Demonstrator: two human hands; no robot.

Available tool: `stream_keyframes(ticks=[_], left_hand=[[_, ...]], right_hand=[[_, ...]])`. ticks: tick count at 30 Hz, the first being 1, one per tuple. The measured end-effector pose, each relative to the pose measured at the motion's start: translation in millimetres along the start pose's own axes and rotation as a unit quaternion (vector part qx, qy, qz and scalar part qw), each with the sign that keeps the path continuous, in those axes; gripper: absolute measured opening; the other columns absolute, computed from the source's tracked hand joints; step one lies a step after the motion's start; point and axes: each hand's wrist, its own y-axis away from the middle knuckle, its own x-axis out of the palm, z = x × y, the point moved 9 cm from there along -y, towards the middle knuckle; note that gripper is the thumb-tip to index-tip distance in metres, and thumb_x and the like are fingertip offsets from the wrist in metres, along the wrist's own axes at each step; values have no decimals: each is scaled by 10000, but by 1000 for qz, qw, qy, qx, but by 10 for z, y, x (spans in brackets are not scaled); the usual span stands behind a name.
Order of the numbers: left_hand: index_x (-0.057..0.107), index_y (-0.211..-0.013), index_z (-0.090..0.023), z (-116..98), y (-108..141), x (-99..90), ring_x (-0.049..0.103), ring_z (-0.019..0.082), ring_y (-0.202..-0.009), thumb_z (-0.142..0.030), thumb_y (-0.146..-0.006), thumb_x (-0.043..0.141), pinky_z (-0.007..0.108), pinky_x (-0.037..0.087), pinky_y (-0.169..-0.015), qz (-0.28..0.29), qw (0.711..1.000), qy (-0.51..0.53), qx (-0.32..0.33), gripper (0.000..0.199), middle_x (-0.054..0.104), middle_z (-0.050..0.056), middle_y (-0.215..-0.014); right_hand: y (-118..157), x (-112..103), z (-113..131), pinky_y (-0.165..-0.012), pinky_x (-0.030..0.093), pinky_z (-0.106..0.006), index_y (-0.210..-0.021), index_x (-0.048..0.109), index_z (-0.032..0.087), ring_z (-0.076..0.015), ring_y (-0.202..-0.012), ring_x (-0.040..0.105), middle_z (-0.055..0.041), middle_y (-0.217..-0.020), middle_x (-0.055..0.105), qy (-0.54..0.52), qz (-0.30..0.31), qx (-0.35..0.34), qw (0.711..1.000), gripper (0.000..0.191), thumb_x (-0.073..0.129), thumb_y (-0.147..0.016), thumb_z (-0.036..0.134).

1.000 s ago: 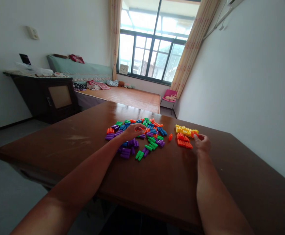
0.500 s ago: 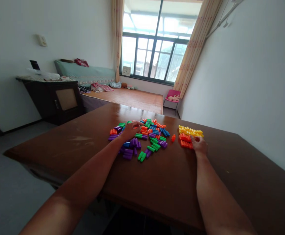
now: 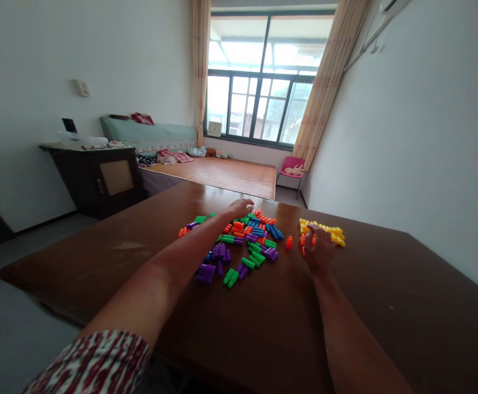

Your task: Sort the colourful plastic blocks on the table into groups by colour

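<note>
My left hand reaches over the far edge of a loose pile of short capsule-shaped plastic pieces, its fingers stretched out to the right. Purple pieces, green pieces, blue pieces and orange pieces are mixed in that pile, some side by side in small groups. My right hand lies over the orange rows at the right, fingers apart, and hides most of them. Just beyond it, yellow pieces are lined up in a row. A lone orange piece lies between pile and rows.
All the pieces lie on a dark brown table. Behind it are a low bed, a pink chair and a window. A dark cabinet stands at the left.
My left hand has moved away from me, from the middle of the pile to its far edge. My right hand has shifted left over the orange rows. The view has tilted up slightly.
</note>
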Motion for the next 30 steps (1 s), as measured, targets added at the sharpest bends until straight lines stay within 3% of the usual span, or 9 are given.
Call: stream_keyframes(ticks=[5, 9, 12, 15, 18, 20, 22, 25, 30], left_hand=[[519, -1365, -223, -192, -459, 559, 486, 219, -1297, -310, -923, 480, 326, 361, -1085, 49, 999, -21, -5, 452, 538, 88, -1403], [636, -1229, -215, -169, -587, 771, 548, 276, -1225, -258, -847, 583, 386, 417, -1031, 65, 997, -19, -29, 388, 612, 129, -1303], [724, -1027, -168, -115, -550, 699, 593, 301, -1147, -185, -762, 652, 383, 463, -967, 54, 998, -3, -38, 276, 688, 151, -1139], [734, -903, -174, -111, -430, 492, 637, 251, -1052, -123, -703, 669, 314, 492, -911, 29, 999, 30, -34, 216, 722, 99, -1018], [705, -963, -187, -193, -203, 268, 663, 173, -943, -120, -737, 627, 243, 520, -817, -6, 997, 77, -22, 248, 723, 38, -974], [667, -1023, -157, -282, 27, 177, 671, 142, -826, -137, -777, 592, 225, 534, -715, -25, 991, 132, -12, 258, 717, 33, -911], [638, -1009, -129, -382, 302, 134, 657, 124, -719, -156, -785, 596, 222, 529, -640, -43, 968, 246, 4, 230, 700, 26, -822], [610, -871, -132, -479, 702, 101, 631, 116, -688, -196, -726, 683, 226, 520, -625, -75, 902, 425, 25, 174, 660, 3, -755], [561, -789, -138, -518, 1038, 100, 642, 127, -733, -228, -681, 737, 247, 528, -677, -70, 858, 508, 32, 225, 644, 0, -762]], right_hand=[[21, 23, -60, -884, 388, -365, -1080, 624, 166, -231, -996, 575, -103, -1060, 679, -26, 2, 1, 1000, 314, 365, -929, 257], [31, 67, -97, -884, 414, -367, -1076, 615, 166, -230, -1004, 584, -109, -1062, 677, -46, 16, 7, 999, 302, 371, -907, 221], [34, 94, -106, -895, 428, -378, -1088, 609, 169, -230, -1024, 586, -114, -1083, 669, -57, 25, 12, 998, 312, 367, -896, 213], [18, 89, -66, -921, 436, -400, -1080, 614, 173, -235, -1048, 583, -114, -1079, 667, -77, 28, 12, 997, 313, 367, -897, 229], [-19, 80, 57, -913, 457, -411, -1080, 619, 185, -234, -1018, 597, -110, -1067, 667, -127, 37, 21, 991, 309, 381, -910, 285], [-32, 146, 170, -856, 495, -401, -1086, 621, 198, -225, -932, 623, -99, -1037, 676, -187, 75, 54, 978, 310, 420, -913, 358], [-5, 291, 331, -787, 531, -388, -1103, 617, 217, -217, -852, 646, -81, -1011, 691, -272, 141, 98, 947, 335, 486, -891, 440], [88, 492, 650, -751, 559, -388, -1138, 605, 251, -220, -835, 672, -57, -1027, 704, -392, 225, 132, 882, 400, 589, -828, 502], [135, 558, 959, -797, 561, -388, -1059, 621, 223, -219, -867, 680, -72, -1030, 702, -481, 235, 138, 833, 423, 686, -739, 491]])
